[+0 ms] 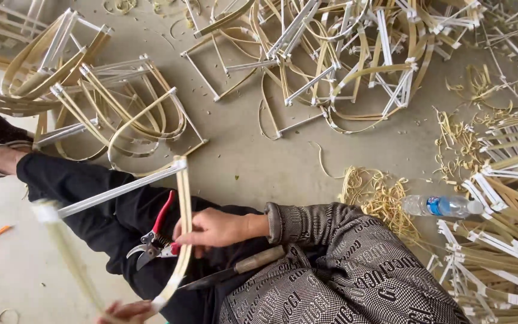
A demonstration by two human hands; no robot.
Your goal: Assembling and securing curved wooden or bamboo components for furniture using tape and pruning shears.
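While we looked down through the head camera (the only view we had), the right hand [214,228] lay over the lap in its patterned sleeve. Its fingers were curled closed around the red handles of the pruning shears [151,243], and they pressed against the bamboo strip [184,240] that ran past the knuckles. The shears' blades pointed left, away from the strip, and cut nothing at that instant.

The strip belonged to the half-made frame [121,189] in hand. A white bar crossed from a blurred corner on the left up to a taped joint, and from there the strip curved down towards the left hand [130,311]. That hand sat at the bottom edge of the picture, touching the strip's lower end. It was cropped and blurred, so we could not tell how tightly its fingers were closed.

A knife [235,267] with a pale wooden handle rested on the black trousers just below the right wrist, touched by neither hand.

As for progress, we judged much of the work already done. Heaps of bent frames [331,66] with white bars covered the floor ahead, and more were stacked at the left and the right. Pale shavings [379,195] lay near a plastic water bottle [445,206]. The piece in hand looked unfinished, with only one joint clearly bound, and how many frames were left to make we could not tell
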